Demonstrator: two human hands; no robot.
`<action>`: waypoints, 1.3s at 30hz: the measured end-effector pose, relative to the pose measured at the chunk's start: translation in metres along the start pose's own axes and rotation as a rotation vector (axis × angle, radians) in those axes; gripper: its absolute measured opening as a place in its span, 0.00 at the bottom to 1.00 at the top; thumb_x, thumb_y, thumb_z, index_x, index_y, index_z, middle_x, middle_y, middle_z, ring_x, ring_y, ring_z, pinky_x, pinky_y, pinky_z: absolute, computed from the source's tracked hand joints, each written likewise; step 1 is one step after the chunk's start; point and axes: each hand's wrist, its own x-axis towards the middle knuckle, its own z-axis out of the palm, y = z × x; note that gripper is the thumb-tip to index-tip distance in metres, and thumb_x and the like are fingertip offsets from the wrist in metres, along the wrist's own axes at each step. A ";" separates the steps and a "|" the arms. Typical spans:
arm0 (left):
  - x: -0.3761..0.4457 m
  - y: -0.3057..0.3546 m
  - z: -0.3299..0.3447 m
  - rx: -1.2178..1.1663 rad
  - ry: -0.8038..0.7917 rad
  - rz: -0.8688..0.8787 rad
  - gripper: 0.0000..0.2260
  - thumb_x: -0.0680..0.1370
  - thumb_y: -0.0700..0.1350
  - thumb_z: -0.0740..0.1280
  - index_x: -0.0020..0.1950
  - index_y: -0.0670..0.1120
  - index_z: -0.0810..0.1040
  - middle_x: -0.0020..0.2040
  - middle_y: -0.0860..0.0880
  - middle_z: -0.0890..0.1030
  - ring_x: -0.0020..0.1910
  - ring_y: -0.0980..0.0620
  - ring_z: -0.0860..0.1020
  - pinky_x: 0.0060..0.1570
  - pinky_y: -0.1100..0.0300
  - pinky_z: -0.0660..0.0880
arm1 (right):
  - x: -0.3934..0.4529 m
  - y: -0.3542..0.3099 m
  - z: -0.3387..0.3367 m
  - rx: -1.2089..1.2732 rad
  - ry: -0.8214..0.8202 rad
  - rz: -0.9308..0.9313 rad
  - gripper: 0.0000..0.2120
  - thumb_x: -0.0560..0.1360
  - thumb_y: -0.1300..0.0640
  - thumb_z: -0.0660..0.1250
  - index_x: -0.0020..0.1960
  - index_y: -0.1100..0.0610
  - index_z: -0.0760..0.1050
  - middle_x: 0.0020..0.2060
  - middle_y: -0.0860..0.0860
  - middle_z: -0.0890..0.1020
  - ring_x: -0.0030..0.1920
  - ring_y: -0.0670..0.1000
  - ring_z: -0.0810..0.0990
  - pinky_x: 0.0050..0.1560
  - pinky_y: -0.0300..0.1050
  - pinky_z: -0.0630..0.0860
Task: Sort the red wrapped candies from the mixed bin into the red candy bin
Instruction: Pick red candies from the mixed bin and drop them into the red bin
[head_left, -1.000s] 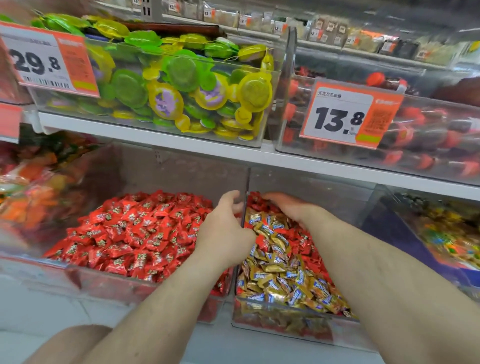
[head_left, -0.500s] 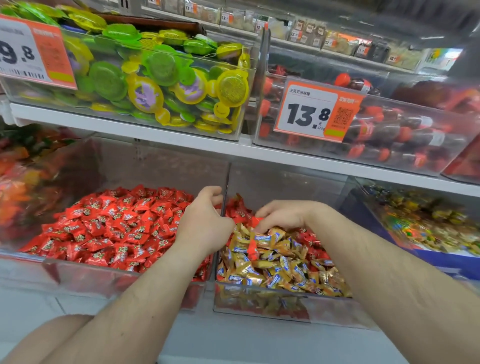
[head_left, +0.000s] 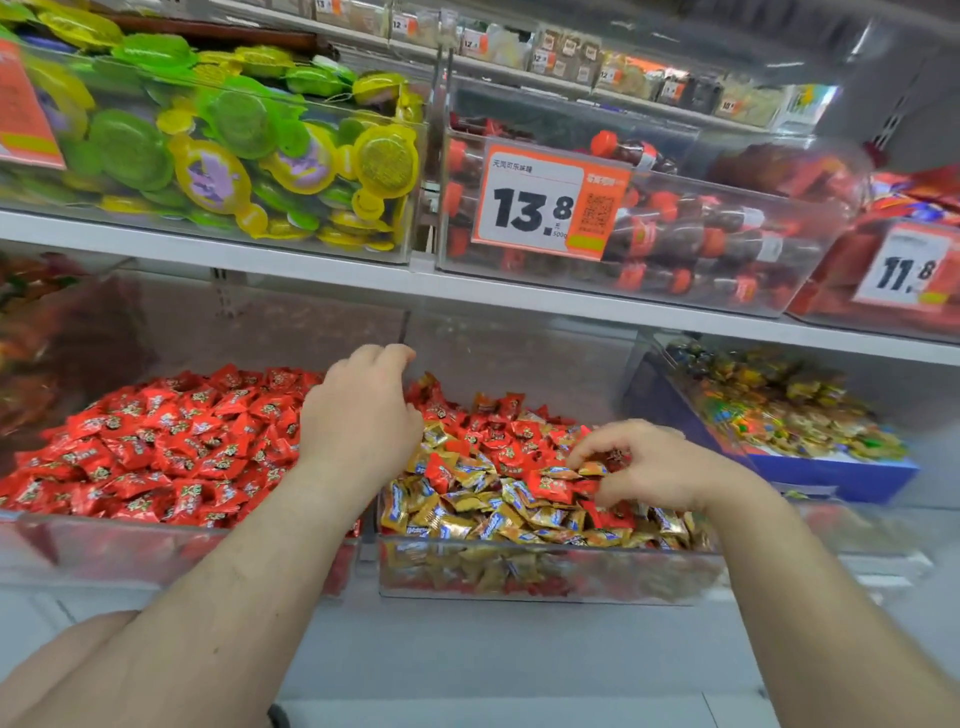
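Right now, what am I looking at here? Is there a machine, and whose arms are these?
No machine: a person wears a camera on the head, looking down at their own two hands. The left hand is curled above the divider between two clear bins; I cannot tell if it holds anything. The right hand pinches at candies in the mixed bin of gold and red wrappers. Left of it is the red candy bin. Above, a price tag reads 13.8.

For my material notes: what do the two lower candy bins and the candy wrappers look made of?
Red candy bin and mixed bin: clear glossy plastic, probably acrylic; contents show through. Red wrapped candies and gold ones: thin crinkled shiny film, likely plastic or foil.
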 end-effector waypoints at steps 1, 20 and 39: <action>-0.001 0.003 0.001 0.028 0.042 0.039 0.23 0.74 0.43 0.67 0.69 0.51 0.72 0.66 0.49 0.75 0.62 0.43 0.73 0.54 0.49 0.72 | -0.004 0.004 0.000 0.027 0.010 0.008 0.13 0.62 0.47 0.74 0.43 0.32 0.78 0.51 0.38 0.79 0.58 0.49 0.73 0.67 0.50 0.63; 0.011 0.075 0.070 0.092 -0.578 0.402 0.16 0.75 0.51 0.68 0.64 0.56 0.75 0.59 0.55 0.79 0.57 0.51 0.77 0.54 0.53 0.77 | -0.015 0.039 0.017 0.206 0.375 0.139 0.14 0.73 0.65 0.66 0.46 0.46 0.82 0.38 0.41 0.81 0.37 0.43 0.78 0.35 0.31 0.70; 0.013 0.078 0.053 -0.379 -0.456 0.158 0.15 0.79 0.38 0.55 0.53 0.52 0.79 0.42 0.53 0.80 0.27 0.56 0.72 0.26 0.64 0.66 | -0.022 0.057 0.015 0.361 0.390 0.097 0.09 0.78 0.60 0.67 0.45 0.45 0.77 0.38 0.45 0.81 0.29 0.46 0.74 0.30 0.42 0.71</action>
